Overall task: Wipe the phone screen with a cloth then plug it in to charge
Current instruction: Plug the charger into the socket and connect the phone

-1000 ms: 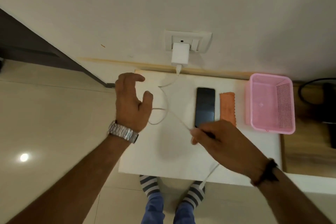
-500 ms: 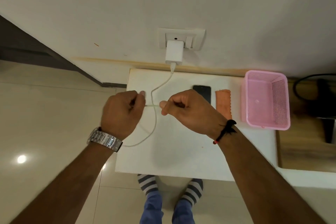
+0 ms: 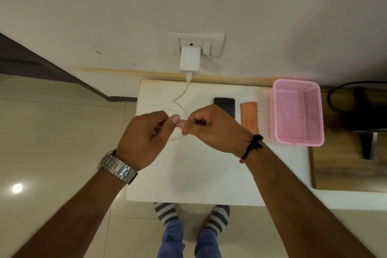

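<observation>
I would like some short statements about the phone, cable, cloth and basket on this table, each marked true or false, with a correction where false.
1. The charger is plugged into the wall socket. True.
2. The phone lies inside the pink basket. False: it lies on the white table, left of the basket.
3. Both the left hand and the right hand pinch the white cable. True.
4. The orange cloth covers the phone screen. False: it lies beside the phone, on its right.
</observation>
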Available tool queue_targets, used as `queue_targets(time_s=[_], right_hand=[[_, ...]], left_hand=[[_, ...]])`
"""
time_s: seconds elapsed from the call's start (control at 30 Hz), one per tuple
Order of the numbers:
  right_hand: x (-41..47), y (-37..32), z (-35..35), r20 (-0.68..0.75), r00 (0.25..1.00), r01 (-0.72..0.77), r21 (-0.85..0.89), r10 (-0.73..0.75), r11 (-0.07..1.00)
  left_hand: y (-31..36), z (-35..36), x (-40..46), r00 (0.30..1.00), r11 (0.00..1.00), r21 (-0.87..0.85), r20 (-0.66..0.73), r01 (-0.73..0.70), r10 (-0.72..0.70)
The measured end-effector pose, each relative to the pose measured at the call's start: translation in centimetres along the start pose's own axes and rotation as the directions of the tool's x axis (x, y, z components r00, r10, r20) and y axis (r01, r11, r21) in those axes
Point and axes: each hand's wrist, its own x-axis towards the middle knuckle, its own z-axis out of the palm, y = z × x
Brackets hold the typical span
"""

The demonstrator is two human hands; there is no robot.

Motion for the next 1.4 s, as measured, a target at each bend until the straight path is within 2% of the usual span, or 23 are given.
queue_targets(time_s=[0.07,0.13,0.23,0.27,0.33,0.4,0.47,0.53,0.6,0.67,0.73,0.83,0.97,1.0,1.07,1.1,1.17,1.23,1.3,1.4], right_hand=[[-0.8,1.0,-1.1,0.024,0.999,-0.028,0.023,0.027,0.999],[-1.5,2.1,-2.1,0.009,0.998,-0.059,0.064,0.058,0.996],[-2.2,3.0,-2.8,-0.036,0.994,-0.089,0.311,0.106,0.946],[-2.3,3.0,-2.8,-0.03,0.994,-0.082,0.46,0.107,0.884],[-2.2,2.6,-2.5,-0.005,0.996,-0.059,0.736,0.092,0.675],[-2.0,2.3,-1.7,-0.034,0.993,-0.031,0.843,0.111,0.537],[-1.5,2.1,-0.3,-0.12,0.968,-0.013,0.853,0.221,0.522],[-1.1,2.2,0.8,-0.182,0.915,-0.038,0.85,0.36,0.526],[-0.9,2.4,1.9,-0.14,0.872,-0.09,0.896,0.469,0.435],[-0.8,2.9,3.0,-0.069,0.837,-0.126,0.941,0.543,0.314],[-0.7,3.5,4.1,-0.048,0.804,-0.144,0.951,0.593,0.272],[-0.8,4.5,5.3,-0.095,0.766,-0.134,0.944,0.636,0.302],[-0.3,6.3,5.4,-0.144,0.675,-0.279,0.858,0.724,0.431],[-0.2,6.7,5.3,-0.141,0.66,-0.286,0.861,0.738,0.421],[-0.1,7.8,4.9,-0.198,0.663,-0.261,0.843,0.722,0.471],[-0.1,8.4,4.7,-0.26,0.67,-0.256,0.798,0.695,0.546],[-0.4,9.7,4.2,-0.394,0.653,-0.264,0.682,0.647,0.682],[-0.2,11.5,3.7,-0.513,0.576,-0.297,0.594,0.636,0.748],[0.2,13.0,3.2,-0.588,0.523,-0.32,0.536,0.617,0.781],[0.9,14.2,2.7,-0.574,0.529,-0.364,0.512,0.626,0.778]], left_hand=[[-1.6,-0.7,-0.2,0.998,0.997,0.05,-0.029,0.058,-0.056],[-3.1,-1.0,-0.8,0.993,0.989,0.093,0.002,0.118,-0.118],[-4.4,-0.1,-2.5,0.976,0.976,0.124,0.098,0.18,-0.193],[-4.6,0.4,-3.0,0.964,0.97,0.113,0.136,0.215,-0.23],[-4.6,1.1,-3.7,0.93,0.955,0.033,0.219,0.295,-0.295],[-4.2,1.6,-4.1,0.886,0.914,-0.137,0.336,0.383,-0.32],[-3.6,1.9,-4.4,0.845,0.896,-0.203,0.463,0.394,-0.267],[-3.2,2.4,-4.7,0.79,0.94,-0.096,0.573,0.327,-0.217],[-3.2,3.3,-5.0,0.738,0.967,0.109,0.628,0.231,-0.247],[-3.0,4.6,-5.3,0.703,0.946,0.296,0.645,0.131,-0.299],[-2.7,5.8,-5.4,0.65,0.923,0.378,0.684,0.072,-0.331],[-2.6,7.4,-4.6,0.562,0.924,0.362,0.743,0.121,-0.365],[-2.6,9.4,-2.4,0.526,0.917,0.315,0.751,0.245,-0.399],[-2.6,9.9,-1.8,0.535,0.924,0.28,0.755,0.262,-0.38],[-2.5,11.0,-0.7,0.611,0.92,0.137,0.71,0.366,-0.349],[-2.5,11.5,-0.1,0.666,0.889,0.02,0.656,0.457,-0.356],[-2.1,12.1,1.3,0.74,0.761,-0.241,0.526,0.603,-0.42],[-2.0,12.9,3.1,0.755,0.668,-0.364,0.416,0.649,-0.507],[-1.8,14.0,4.8,0.759,0.675,-0.351,0.361,0.649,-0.541],[-0.9,15.1,6.5,0.716,0.635,-0.336,0.392,0.696,-0.577]])
